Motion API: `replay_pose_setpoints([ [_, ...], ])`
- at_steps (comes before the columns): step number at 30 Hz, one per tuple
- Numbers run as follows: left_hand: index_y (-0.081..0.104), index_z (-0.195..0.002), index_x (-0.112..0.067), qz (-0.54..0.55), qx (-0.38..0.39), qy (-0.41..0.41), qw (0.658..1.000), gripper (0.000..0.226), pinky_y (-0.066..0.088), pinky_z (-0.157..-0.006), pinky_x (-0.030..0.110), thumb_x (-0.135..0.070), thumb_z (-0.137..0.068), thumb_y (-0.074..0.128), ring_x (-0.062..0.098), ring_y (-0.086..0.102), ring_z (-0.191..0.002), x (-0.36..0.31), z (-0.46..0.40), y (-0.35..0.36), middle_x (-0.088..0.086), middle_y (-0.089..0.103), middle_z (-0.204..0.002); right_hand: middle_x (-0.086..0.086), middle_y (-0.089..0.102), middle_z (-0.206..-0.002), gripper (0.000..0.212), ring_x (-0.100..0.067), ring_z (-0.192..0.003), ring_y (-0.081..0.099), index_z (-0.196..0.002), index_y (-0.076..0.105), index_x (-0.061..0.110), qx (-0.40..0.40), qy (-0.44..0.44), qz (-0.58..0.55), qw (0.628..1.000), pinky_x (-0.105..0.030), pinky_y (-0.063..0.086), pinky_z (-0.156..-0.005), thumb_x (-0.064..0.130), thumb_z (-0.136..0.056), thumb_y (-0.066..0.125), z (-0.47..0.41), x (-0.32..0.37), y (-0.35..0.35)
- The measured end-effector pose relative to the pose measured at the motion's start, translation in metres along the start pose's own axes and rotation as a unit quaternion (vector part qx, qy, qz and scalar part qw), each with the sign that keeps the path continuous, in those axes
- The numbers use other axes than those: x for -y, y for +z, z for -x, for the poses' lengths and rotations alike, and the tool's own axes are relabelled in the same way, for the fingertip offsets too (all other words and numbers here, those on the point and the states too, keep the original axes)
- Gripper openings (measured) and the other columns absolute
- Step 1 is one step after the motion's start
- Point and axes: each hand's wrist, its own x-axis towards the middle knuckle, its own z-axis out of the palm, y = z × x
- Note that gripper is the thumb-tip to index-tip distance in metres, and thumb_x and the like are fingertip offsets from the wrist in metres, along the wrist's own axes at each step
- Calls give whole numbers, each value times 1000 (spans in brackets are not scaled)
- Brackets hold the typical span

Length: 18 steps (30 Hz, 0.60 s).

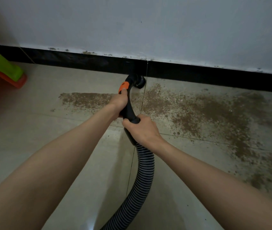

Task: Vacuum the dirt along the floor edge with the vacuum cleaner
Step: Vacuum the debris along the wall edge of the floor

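Wall (148, 27): pale, stained along its foot; fills the upper view.
Floor (32, 130): beige tiles with dark joints.
Skirting (82, 61): black band between wall and floor; a short return at far right closes the corner.
Dirt (206, 110): brown grit spread wide to the right of the nozzle, a narrower strip to its left; both near the skirting.
Plastic stool (1, 67): green and orange, far left, well apart from the nozzle.
Hose (142, 176): ribbed, black, running off the bottom edge.
Vacuum handle (129, 105): black, orange collar; left hand (118, 102) clamped near the collar; right hand (143, 128) clamped round the hose cuff.
Nozzle (137, 81): against the skirting, on a tile joint.
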Motion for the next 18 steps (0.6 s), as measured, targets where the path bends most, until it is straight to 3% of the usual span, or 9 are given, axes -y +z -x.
replay_pose_setpoints([
  [3,51,-124,0,-8,-18,13,1000,62,51,-89,41,-51,-100,26,29,57,-91,-8,-6,2,20,61,-111,2,61,-77,24,-18,-72,62,-78,52,27,-6,10,-21,1000,-29,44,-57,49,-82,60,-8,5,3],
  [6,51,-123,1,-6,-10,8,1000,63,51,-92,43,-52,-100,26,29,57,-91,-9,-8,3,19,60,-106,2,61,-76,25,-19,-72,61,-76,51,26,-4,11,-31,999,-29,43,-57,49,-82,60,-7,4,2],
  [9,52,-120,-1,-7,10,-5,1000,62,53,-80,40,-53,-99,28,28,58,-86,-5,-1,3,15,59,-100,2,61,-74,26,-21,-72,64,-77,52,25,7,6,-39,999,-35,50,-60,49,-83,60,2,0,-2],
  [14,43,-134,-7,-20,26,-2,999,58,47,-57,32,-51,-100,27,25,58,-82,5,17,2,16,59,-111,-1,63,-79,27,-25,-77,67,-82,53,22,18,15,-40,999,-42,57,-74,48,-84,59,22,-4,-4],
  [18,46,-129,-6,-29,27,-6,999,56,45,-52,31,-50,-100,28,21,56,-72,5,31,0,9,57,-90,-9,66,-87,28,-33,-83,68,-83,53,21,23,36,-75,996,-51,58,-78,48,-84,59,35,0,0],
])
